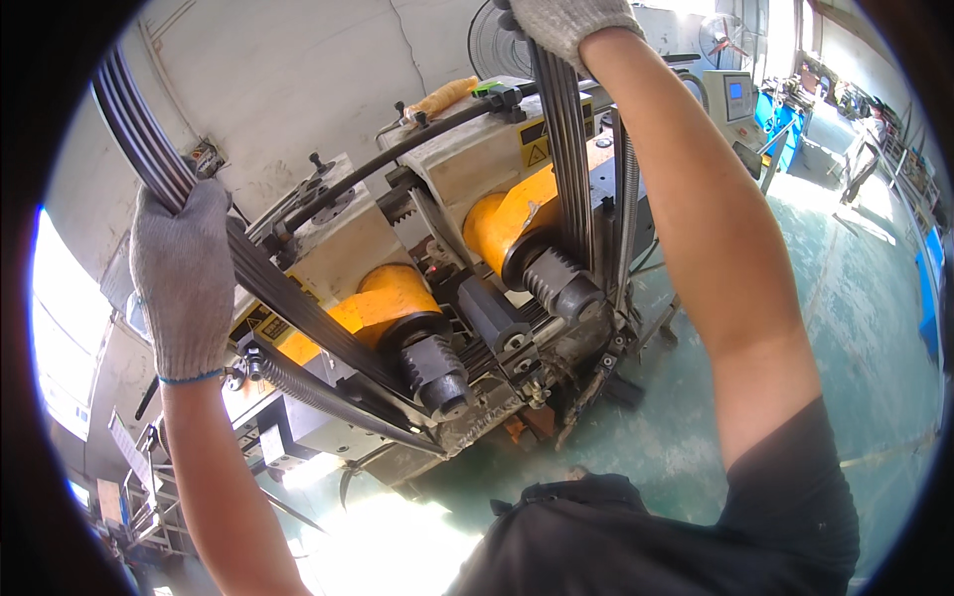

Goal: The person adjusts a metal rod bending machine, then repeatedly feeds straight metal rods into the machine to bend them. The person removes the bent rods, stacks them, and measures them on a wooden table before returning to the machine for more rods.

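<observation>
Both my hands wear grey knit gloves and are raised. My left hand (184, 278) is closed around a broad black ribbed belt (139, 119), which rises past it to the upper left. From that hand the belt slants down to the left toothed roller (434, 370) of a machine. High at the top edge, my right hand (576, 25) is wrapped around another run of black ribbed belt; its upper part is cut off by the frame. This run drops nearly straight to beside the right toothed roller (561, 283). Where the two runs join above is out of view.
Orange housings (383, 293) carry the rollers, with a dark faceted bar (492, 313) between them. Flexible metal hoses (308, 387) flank the machine. A control box with a screen (735, 94) and a fan (492, 40) stand behind. A person (868, 149) is far right on the green floor (805, 268).
</observation>
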The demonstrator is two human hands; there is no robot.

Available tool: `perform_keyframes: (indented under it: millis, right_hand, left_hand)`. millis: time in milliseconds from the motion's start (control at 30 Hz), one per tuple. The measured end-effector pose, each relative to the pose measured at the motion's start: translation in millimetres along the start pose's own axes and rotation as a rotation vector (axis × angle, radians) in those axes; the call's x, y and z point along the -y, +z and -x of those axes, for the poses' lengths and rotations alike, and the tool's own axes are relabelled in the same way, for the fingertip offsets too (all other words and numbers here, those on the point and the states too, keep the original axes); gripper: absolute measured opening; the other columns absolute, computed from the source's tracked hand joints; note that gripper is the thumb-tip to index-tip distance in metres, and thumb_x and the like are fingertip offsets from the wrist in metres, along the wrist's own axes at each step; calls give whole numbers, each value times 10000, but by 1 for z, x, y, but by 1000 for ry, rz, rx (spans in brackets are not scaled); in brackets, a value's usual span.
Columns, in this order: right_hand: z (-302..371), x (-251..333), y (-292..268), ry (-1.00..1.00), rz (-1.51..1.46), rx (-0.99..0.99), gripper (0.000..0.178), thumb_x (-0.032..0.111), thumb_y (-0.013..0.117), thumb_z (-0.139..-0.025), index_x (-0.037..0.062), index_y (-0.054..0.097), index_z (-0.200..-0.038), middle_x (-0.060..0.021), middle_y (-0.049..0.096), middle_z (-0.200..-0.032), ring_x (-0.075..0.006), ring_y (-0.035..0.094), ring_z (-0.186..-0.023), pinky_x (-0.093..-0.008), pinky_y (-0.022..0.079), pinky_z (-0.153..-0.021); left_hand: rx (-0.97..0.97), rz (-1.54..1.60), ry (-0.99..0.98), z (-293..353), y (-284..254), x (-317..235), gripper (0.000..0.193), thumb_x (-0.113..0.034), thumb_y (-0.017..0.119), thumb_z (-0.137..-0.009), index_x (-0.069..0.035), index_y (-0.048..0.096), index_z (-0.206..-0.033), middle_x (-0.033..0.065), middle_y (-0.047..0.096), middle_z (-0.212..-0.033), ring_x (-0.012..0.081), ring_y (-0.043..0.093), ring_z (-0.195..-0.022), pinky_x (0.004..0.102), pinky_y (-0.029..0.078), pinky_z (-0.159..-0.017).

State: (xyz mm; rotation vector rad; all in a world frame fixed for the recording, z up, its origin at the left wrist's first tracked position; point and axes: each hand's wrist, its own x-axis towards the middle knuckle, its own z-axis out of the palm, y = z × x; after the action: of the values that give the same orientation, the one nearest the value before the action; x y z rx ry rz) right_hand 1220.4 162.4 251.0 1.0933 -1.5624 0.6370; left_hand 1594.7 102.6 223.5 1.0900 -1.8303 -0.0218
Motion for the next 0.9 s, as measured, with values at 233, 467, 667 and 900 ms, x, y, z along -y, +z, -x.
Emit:
perform_keyframes:
  millis: [233, 467, 667, 900]
  right_hand:
    - [49, 10, -25, 500, -714, 161, 428, 359, 657, -1120, -31, 829, -1083, -279, 808, -900, -440, 803, -877, -508, 622, -835]
    - [42, 13, -17, 476, -582, 118, 444, 370, 668, -1102, -46, 824, -1088, -290, 806, -901, -448, 807, -891, -513, 626, -850]
    - [48, 12, -22, 540, -711, 134, 425, 346, 661, -1099, -50, 817, -1091, -302, 798, -912, -451, 804, -905, -525, 619, -861]
    - [49, 5, 1, 346, -507, 31, 438, 352, 627, -1104, -40, 809, -1038, -334, 784, -937, -515, 781, -933, -566, 624, -875]
  left_hand:
    - [119, 59, 78, 30, -3, 25, 358, -372, 731, -1105, -24, 767, -1179, 116, 778, -1020, 227, 784, -982, 435, 622, -910]
    - [233, 162, 50, 20, -10, 45, 590, -476, 797, -1063, 26, 739, -1368, 163, 807, -1125, 285, 817, -1086, 457, 639, -1035]
    - [207, 93, 30, 15, -14, 34, 712, -560, 838, -993, 41, 747, -1363, 188, 820, -1105, 305, 817, -1092, 442, 631, -1046]
    - [2, 17, 9, -7, -11, 11, 723, -578, 723, -1069, 73, 754, -1379, 190, 839, -1165, 311, 839, -1084, 460, 610, -1070]
